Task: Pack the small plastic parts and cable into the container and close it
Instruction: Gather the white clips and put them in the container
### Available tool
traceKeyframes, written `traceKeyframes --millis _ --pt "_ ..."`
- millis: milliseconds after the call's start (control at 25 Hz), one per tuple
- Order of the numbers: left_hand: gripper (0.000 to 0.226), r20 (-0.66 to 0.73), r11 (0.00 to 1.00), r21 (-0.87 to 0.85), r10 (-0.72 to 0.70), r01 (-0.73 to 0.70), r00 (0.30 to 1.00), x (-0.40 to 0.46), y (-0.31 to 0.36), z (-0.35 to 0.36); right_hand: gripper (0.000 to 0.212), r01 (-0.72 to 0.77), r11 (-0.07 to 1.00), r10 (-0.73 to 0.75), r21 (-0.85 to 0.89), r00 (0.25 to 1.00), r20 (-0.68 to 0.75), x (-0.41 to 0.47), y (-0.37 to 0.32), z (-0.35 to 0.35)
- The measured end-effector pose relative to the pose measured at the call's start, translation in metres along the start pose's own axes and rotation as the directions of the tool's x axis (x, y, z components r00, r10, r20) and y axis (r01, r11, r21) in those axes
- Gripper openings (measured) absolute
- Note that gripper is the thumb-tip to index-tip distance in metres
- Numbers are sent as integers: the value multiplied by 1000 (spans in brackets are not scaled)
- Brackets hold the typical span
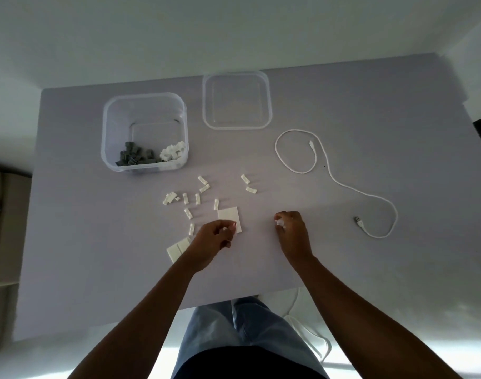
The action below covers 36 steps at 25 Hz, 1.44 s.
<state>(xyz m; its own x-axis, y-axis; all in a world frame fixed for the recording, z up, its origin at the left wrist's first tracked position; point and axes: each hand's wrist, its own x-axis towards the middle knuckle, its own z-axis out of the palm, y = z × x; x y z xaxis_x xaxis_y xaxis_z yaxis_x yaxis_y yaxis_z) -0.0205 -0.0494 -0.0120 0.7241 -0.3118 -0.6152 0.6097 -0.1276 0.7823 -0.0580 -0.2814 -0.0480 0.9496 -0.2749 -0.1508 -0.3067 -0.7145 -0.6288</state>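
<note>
**Both hands down among loose white clips, container open at far left**

The pale table (pixel 370 255) fills most of the view, its near edge cut by the person's legs in light blue trousers (pixel 242 337); both bare forearms reach forward over it from the near side.

The clear square container (pixel 108 138) stands open at the far left of the table; on its floor a heap of grey parts (pixel 134 157) lies against the near wall, with a smaller heap of white parts (pixel 173 152) just beside it to the right; the clear lid (pixel 265 105) lies flat on the table to the right of the container, apart from it.

The white cable (pixel 327 162) sprawls across the right side, looped at the far end and curving round to a plug (pixel 359 221) nearer the person, well apart from both hands.

The left hand (pixel 212 242) is curled, fingers drawn in against the thumb at the near edge of a white card (pixel 228 216); whether it grips anything I cannot tell; a second white card (pixel 176 248) lies just left of its wrist.

The right hand (pixel 291 231) is closed into a loose fist, a small white part (pixel 280 222) pinched at its fingertips.

Loose white clips (pixel 197 198) are scattered on the table between the container and the hands; two more (pixel 247 183) lie a little apart to the right.
</note>
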Motion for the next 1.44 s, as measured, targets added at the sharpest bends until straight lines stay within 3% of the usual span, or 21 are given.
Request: traceKeyframes --millis 80,160,280,320,400,480,560,640,760,840,920,1000,1120,1280,1440 --pt "25 59 931 -358 -60 77 996 2 15 -12 20 15 1000 -15 -27 1000 6 4 -4 5" --pt "30 89 832 -544 -71 108 994 5 29 -22 22 15 1000 -15 -3 1000 5 9 -11 10" --pt "23 91 663 -738 -83 124 992 9 51 -42 20 -153 929 139 336 988 66 17 -49 15" --pt "19 78 630 -768 -84 114 993 10 58 -50 19 -260 835 216 485 965 145 22 -67 17" --pt "19 36 626 -775 -101 91 994 11 72 -69 19 -478 537 326 695 877 352 35 -108 20" --pt "23 -61 699 -713 -134 51 989 16 85 -86 17 -601 215 293 770 792 536 52 -145 21" --pt "20 -185 793 -609 -151 7 971 22 102 -106 14 -645 80 213 760 756 619 73 -179 25" --pt "16 -273 841 -541 -149 -23 950 33 122 -131 15 -655 155 170 740 755 633 97 -213 31" --pt "20 -341 870 -491 -139 -50 930 55 150 -162 17 -575 484 119 660 790 601 136 -257 46" --pt "22 -382 894 -445 -137 -52 914 69 164 -175 16 -404 745 37 531 819 572 157 -277 56" --pt "21 -437 946 -322 -130 -20 890 87 172 -189 15 -85 946 -111 313 823 558 177 -292 70" --pt "26 -470 976 -218 -105 0 877 103 172 -200 15 172 977 -212 124 772 600 190 -300 81" --pt "37 -470 994 -107 -78 31 879 116 171 -205 26 402 912 -241 -83 688 685 202 -301 98" --pt "43 -448 996 -7 -81 88 890 120 170 -199 41 466 872 -215 -150 640 737 200 -295 110" --pt "59 -370 985 137 -48 105 928 124 157 -195 36 447 887 -285 -117 728 623 189 -284 101"
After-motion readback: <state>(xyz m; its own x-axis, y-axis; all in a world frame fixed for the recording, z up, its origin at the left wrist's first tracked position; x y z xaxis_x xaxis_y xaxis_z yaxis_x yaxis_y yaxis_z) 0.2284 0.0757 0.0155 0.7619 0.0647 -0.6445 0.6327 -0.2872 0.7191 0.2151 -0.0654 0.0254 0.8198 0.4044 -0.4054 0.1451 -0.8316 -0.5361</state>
